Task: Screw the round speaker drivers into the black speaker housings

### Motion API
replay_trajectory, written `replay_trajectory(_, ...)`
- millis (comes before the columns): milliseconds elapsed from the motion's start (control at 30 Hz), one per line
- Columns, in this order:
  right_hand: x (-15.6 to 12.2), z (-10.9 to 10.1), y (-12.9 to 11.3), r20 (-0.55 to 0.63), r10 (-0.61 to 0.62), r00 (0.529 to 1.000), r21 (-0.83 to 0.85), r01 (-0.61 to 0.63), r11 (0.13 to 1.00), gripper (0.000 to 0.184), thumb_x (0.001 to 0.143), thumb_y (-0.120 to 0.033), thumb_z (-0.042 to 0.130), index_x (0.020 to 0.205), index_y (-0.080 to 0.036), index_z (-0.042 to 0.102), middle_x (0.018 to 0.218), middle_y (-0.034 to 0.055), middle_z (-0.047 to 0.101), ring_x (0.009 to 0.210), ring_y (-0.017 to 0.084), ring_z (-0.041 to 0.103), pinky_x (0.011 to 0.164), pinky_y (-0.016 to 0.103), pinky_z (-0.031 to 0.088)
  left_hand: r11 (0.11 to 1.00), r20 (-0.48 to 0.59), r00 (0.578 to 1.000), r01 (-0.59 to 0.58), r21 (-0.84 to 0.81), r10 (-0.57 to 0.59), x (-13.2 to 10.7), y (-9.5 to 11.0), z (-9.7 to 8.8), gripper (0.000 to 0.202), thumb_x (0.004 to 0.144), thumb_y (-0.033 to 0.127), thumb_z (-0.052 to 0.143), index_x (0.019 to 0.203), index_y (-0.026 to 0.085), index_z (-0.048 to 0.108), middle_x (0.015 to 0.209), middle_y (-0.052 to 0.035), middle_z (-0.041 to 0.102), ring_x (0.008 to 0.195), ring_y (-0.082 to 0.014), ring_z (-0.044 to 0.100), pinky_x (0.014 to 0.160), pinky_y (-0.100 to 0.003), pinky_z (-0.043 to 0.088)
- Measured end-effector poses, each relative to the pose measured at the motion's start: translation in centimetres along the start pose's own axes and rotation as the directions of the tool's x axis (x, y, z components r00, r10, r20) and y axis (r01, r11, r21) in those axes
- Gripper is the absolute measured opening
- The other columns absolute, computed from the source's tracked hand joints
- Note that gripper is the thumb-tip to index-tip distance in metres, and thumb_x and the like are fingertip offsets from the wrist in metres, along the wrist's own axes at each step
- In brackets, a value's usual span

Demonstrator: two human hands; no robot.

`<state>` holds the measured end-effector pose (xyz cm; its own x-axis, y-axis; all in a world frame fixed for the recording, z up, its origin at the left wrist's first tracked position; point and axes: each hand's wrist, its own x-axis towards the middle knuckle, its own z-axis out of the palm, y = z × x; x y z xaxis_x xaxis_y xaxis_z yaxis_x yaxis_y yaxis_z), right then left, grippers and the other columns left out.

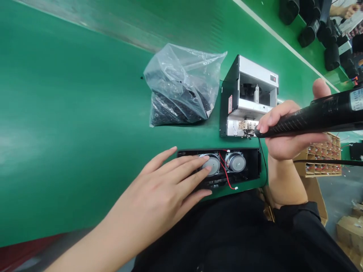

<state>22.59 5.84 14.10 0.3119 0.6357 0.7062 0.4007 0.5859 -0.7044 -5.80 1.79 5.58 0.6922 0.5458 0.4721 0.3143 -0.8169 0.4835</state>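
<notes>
My left hand (167, 185) lies over the left end of a long black speaker housing (251, 162), fingers stretched out and resting on or just above it. Two round speaker drivers with grey backs sit inside; the right driver (237, 163) is in full view, the left driver (212, 167) partly under my fingertips. Red wires (227, 175) with white plugs trail across the housing. My right hand (286, 145) grips a black electric screwdriver (320, 115). Its tip end is at the front outlet of a silver and black screw feeder (255, 70); whether they touch, I cannot tell.
A clear plastic bag (184, 90) of small dark parts stands left of the feeder on the green table (70, 113). At right is a cardboard divider box (323, 155) with wired parts. Black housings (331, 56) and another person's hand (347, 11) are at far right.
</notes>
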Motion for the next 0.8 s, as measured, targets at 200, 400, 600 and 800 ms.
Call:
replay_trajectory(200, -0.1, -0.6, -0.9, 0.081, 0.052, 0.995, 0.137, -0.062, 0.989, 0.059, 0.119, -0.081, 0.038, 0.158, -0.045, 0.063, 0.075, -0.0076, 0.061, 0.042, 0.013, 0.053, 0.041, 0.025, 0.046, 0.999, -0.024, 0.999, -0.025, 0.034, 0.025, -0.5, 0.2, 0.7, 0.037, 0.127, 0.042, 0.055, 0.14, 0.022, 0.084, 0.146, -0.0104, 0.091, 0.134, -0.0337, 0.085, 0.145, -0.062, 0.047)
replay_trajectory(400, -0.8, -1.2, -4.7, 0.053, 0.092, 0.994, 0.227, -0.101, 0.969, 0.063, 0.111, -0.09, 0.051, 0.146, -0.044, 0.075, 0.075, -0.0084, 0.064, 0.042, 0.012, 0.055, 0.043, 0.026, 0.054, 0.997, 0.004, 1.0, 0.01, 0.071, -0.01, -0.8, 0.8, 1.5, 0.034, 0.123, 0.036, 0.063, 0.143, 0.021, 0.086, 0.15, -0.0134, 0.089, 0.138, -0.037, 0.085, 0.147, -0.069, 0.046)
replay_trajectory(600, -1.9, 0.2, -7.1, 0.165, 0.289, 0.943, 0.298, -0.327, 0.897, 0.048, 0.1, -0.083, 0.08, 0.126, -0.043, 0.085, 0.077, -0.0075, 0.077, 0.052, 0.015, 0.07, 0.055, 0.029, 0.069, 0.994, -0.034, 0.999, 0.021, 0.106, -0.018, -0.8, 1.5, 1.8, 0.035, 0.125, 0.033, 0.059, 0.139, 0.018, 0.088, 0.149, -0.0116, 0.09, 0.138, -0.0353, 0.085, 0.151, -0.067, 0.042)
replay_trajectory(800, -4.2, 1.4, -5.0, 0.246, 0.216, 0.945, 0.295, -0.286, 0.912, 0.057, 0.107, -0.087, 0.065, 0.14, -0.042, 0.078, 0.076, -0.0055, 0.075, 0.054, 0.017, 0.072, 0.054, 0.031, 0.068, 0.996, -0.081, 0.996, 0.031, 0.087, -0.024, -0.7, 1.6, 1.8, 0.036, 0.128, 0.035, 0.058, 0.135, 0.016, 0.088, 0.146, -0.0101, 0.091, 0.136, -0.0328, 0.086, 0.152, -0.063, 0.039)
